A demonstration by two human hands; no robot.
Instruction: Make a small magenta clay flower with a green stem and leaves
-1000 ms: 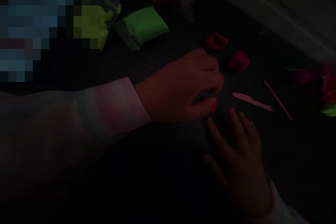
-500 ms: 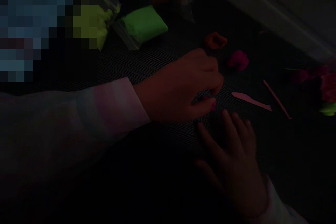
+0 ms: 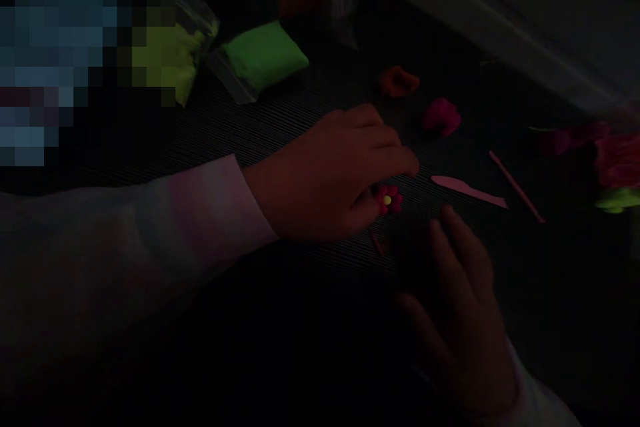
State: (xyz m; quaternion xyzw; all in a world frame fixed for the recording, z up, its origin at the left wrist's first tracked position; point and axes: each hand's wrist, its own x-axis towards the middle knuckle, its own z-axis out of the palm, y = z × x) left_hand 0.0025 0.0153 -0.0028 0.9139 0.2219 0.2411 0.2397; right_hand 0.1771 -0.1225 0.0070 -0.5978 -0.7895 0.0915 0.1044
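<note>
The scene is very dark. My left hand [image 3: 340,173], in a pale pink sleeve, reaches in from the left with curled fingers. Its thumb and fingertips pinch a small pink clay flower with a yellow centre [image 3: 389,199] just above the dark ribbed mat [image 3: 300,113]. My right hand [image 3: 460,307] lies lower right, fingers spread flat on the mat, a little below the flower and holding nothing. A short thin reddish piece [image 3: 377,242] lies between the two hands.
A pink plastic knife [image 3: 467,190] and a thin pink stick [image 3: 517,187] lie right of the flower. Pink [image 3: 441,115] and orange [image 3: 399,81] clay lumps sit behind. Bagged green clay [image 3: 263,57] and yellow-green clay [image 3: 170,60] lie at back left. More clay shapes [image 3: 617,160] sit far right.
The flower now shows beyond my left fingertips, where before it was mostly covered. My right hand slid left, then back right. The view shifted slightly.
</note>
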